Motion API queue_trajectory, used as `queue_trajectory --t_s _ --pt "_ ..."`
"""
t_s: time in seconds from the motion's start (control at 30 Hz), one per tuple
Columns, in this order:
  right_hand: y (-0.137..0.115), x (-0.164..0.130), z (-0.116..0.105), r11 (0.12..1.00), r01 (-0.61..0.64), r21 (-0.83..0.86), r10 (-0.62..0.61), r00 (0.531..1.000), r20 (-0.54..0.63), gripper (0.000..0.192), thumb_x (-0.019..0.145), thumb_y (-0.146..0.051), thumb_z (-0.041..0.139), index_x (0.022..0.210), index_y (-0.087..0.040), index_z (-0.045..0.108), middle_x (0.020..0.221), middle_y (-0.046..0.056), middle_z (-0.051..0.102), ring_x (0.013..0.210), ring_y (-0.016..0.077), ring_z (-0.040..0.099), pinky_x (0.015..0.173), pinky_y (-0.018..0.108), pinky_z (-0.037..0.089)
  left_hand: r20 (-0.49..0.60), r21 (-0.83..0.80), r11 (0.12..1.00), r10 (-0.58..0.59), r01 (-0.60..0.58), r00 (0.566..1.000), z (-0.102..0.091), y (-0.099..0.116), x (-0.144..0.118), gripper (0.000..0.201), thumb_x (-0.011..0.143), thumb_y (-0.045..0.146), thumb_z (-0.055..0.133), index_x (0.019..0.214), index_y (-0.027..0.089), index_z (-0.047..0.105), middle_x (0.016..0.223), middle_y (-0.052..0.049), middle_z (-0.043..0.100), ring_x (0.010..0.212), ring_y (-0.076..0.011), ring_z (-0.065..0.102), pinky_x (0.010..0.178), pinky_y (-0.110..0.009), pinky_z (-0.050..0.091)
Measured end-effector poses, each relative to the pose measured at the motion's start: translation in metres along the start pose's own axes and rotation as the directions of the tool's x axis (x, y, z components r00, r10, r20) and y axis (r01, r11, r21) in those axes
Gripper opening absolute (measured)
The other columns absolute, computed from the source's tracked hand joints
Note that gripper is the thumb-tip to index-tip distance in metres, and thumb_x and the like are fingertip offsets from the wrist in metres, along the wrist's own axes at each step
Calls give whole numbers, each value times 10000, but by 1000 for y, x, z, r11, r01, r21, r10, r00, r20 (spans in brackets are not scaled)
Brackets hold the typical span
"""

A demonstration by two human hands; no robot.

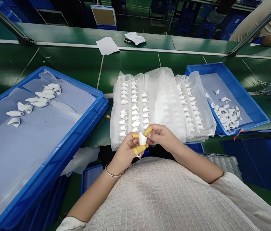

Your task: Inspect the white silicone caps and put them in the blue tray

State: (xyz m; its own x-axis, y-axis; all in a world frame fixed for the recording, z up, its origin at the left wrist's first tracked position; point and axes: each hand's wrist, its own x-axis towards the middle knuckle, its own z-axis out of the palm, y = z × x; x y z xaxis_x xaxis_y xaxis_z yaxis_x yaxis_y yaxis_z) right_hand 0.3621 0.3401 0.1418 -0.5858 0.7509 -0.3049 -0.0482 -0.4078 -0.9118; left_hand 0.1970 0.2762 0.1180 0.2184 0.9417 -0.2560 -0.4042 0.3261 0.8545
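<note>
Between my hands is a small white curved plastic piece (143, 139). My left hand (132, 146) pinches it with fingers in yellow finger cots. My right hand (159, 136) closes at its upper right side, with a yellow cot on the index finger touching the piece. Just beyond the hands lies a foam sheet (151, 80) with rows of similar white pieces (124, 96) in it. A translucent sheet (171, 106) covers some of the middle rows. Whether my left hand also holds a second white piece, low between its fingers, I cannot tell.
On the left, a large lined blue tray (78, 128) carries several loose white pieces (45, 95). Another blue tray (253, 102) at the right holds a heap of white pieces (229, 117). Papers (107, 46) lie on the back ledge. Metal posts (258, 29) slant at both sides.
</note>
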Motion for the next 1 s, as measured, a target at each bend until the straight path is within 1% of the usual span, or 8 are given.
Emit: queue_trajectory --t_s 0.07,0.2,0.3,0.47,0.67,0.73,0.87,1.0 --pt "0 0 1 1000 5 -3 -5 1000 2 207 784 -345 718 802 -179 597 688 -18 619 616 120 592 609 265 493 -14 26 1000 6 -6 1000 0 -1 0 328 749 316 785 895 192 519 774 21 647 539 -71 515 460 -186 435" --pt "2 1 3 995 49 -91 -53 997 -51 213 760 -299 739 763 -183 561 649 -50 533 596 98 516 590 240 443 -121 179 984 38 -16 992 1 -1 -1 296 751 261 780 890 188 529 692 48 588 579 -84 517 508 -193 439" --pt "3 1 2 990 42 -136 -49 998 -46 205 746 -276 738 758 -182 556 638 -58 506 581 93 483 573 236 417 -130 227 974 40 -9 991 1 0 -2 290 749 259 779 894 184 539 701 41 589 598 -92 528 518 -199 443" --pt "5 1 -2 995 39 -91 -38 999 21 172 763 -285 714 791 -177 583 684 -38 560 627 108 540 626 257 466 -93 116 993 -2 13 996 0 0 -2 322 734 294 788 890 189 527 679 49 593 545 -82 513 480 -192 434" --pt "3 1 0 994 29 -109 -32 999 -33 196 739 -274 735 754 -181 563 655 -45 556 599 103 530 603 250 465 -99 111 994 -10 21 995 1 0 -2 319 730 272 801 887 189 536 688 44 603 577 -85 537 489 -180 452" --pt "0 0 0 995 22 -97 -23 1000 -9 163 736 -253 714 746 -181 568 644 -39 576 593 108 546 595 251 464 -61 54 998 -33 37 998 1 1 -2 318 732 293 806 881 190 544 699 41 615 542 -73 529 471 -174 441" --pt "-3 -3 -1 998 36 -60 -34 999 27 58 710 -175 643 750 -179 602 607 -38 604 572 108 547 596 252 458 29 -137 989 -60 63 998 1 3 0 345 728 350 822 899 186 571 710 31 631 458 -46 474 412 -162 394" --pt "-2 -4 -1 997 50 -51 -49 999 13 63 694 -144 616 745 -181 615 605 -40 618 570 104 539 597 246 451 52 -234 966 -98 107 994 0 4 1 356 715 342 845 935 183 614 685 39 609 447 -34 458 411 -153 391"
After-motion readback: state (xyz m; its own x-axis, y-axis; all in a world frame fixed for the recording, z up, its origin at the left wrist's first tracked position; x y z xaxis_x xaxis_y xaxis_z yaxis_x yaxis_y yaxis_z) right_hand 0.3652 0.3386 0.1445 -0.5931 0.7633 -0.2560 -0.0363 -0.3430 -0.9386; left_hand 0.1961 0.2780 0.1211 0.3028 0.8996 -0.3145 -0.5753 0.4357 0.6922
